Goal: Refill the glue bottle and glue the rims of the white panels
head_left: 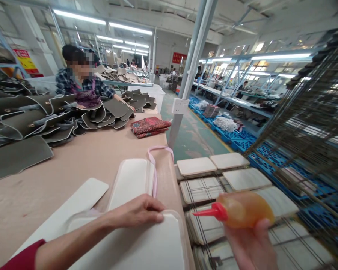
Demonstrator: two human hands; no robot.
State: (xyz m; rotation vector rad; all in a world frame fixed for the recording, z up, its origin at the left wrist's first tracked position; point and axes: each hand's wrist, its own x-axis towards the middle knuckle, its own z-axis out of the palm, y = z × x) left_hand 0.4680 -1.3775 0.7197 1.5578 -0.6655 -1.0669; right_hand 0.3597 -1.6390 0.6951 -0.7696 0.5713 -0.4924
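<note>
My left hand pinches the upper edge of a white rounded panel at the table's right edge. Thumb and fingers are closed on that rim. In my right hand is a squeeze bottle of amber liquid, lying sideways with its red nozzle pointing left toward the panel. The nozzle tip is apart from the panel. Beyond my left hand lie another white panel with a raised border and a flat white piece. A pale pink strap curves beside them.
Stacked white panels on wire racks stand right of the table. Dark grey pieces are heaped at the far left, before a co-worker. A folded red patterned cloth lies near a metal post. Blue pallets line the aisle.
</note>
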